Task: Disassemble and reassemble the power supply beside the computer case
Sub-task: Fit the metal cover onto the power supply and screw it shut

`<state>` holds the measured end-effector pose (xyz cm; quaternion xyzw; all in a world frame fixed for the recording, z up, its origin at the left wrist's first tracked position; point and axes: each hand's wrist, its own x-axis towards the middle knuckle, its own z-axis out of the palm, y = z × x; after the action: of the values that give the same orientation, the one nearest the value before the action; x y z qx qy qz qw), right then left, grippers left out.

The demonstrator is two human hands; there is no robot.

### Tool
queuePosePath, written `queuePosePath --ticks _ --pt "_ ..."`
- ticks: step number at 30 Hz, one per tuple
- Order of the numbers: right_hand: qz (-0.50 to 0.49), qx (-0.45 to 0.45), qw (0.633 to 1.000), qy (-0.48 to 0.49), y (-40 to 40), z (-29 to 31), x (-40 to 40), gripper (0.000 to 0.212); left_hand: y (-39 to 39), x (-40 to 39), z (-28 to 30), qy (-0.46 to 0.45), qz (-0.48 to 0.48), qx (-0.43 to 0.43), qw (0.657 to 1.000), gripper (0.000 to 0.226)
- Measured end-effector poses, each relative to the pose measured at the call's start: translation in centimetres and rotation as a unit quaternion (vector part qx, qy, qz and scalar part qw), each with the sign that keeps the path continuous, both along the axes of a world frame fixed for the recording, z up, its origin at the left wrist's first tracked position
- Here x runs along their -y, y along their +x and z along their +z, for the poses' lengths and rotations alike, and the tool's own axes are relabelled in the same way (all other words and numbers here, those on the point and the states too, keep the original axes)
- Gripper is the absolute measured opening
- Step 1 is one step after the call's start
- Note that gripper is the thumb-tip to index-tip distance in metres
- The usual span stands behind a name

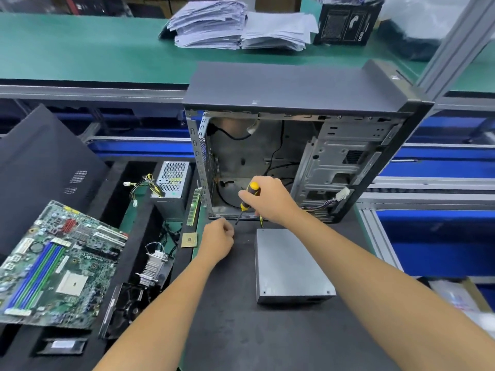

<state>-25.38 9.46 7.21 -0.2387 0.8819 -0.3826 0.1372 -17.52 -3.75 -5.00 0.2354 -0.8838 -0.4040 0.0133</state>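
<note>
A grey metal power supply (289, 266) lies flat on the dark mat in front of the open computer case (294, 145). My right hand (270, 199) grips a yellow and black screwdriver (249, 199), tip pointing down to the mat just beyond the supply's far left corner. My left hand (217, 239) sits left of the tip with fingers curled, near the case's lower front edge; whether it pinches something small is hidden. A yellow wire runs from the supply's far edge under my right hand.
A second power supply (172, 183) with loose cables stands left of the case. A RAM stick (194, 207), CPU chip (188, 240), heatsink (155, 263), fan (126, 309) and motherboard (59, 266) lie at the left. The case side panel (40, 167) leans far left. Paper stacks (235, 25) sit behind.
</note>
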Motion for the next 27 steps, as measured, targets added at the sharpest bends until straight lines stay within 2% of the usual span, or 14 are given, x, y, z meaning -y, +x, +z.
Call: queuePosePath --ticks 3,7,13,16,27 --pt "-0.012 -0.019 1.0 -0.015 -0.2 0.8 -0.3 0.024 -0.2 -0.2 1.1 0.13 0.058 -0.046 0.989 0.016" --pt "-0.025 -0.04 0.998 -0.044 -0.5 2.0 -0.7 0.022 -0.1 -1.0 2.7 0.281 0.076 -0.092 0.952 0.01" --pt "-0.025 -0.03 0.997 -0.063 -0.4 3.1 -1.7 0.02 0.6 -2.2 3.2 0.389 0.102 -0.115 0.908 0.011" --pt "-0.023 -0.036 0.997 -0.065 -0.2 3.3 -2.2 0.018 0.7 -2.6 3.2 0.407 0.095 -0.117 0.901 0.01" --pt "-0.021 -0.036 0.997 -0.06 -0.1 2.8 -3.9 0.019 1.0 -4.4 3.4 0.383 0.062 -0.122 0.914 0.012"
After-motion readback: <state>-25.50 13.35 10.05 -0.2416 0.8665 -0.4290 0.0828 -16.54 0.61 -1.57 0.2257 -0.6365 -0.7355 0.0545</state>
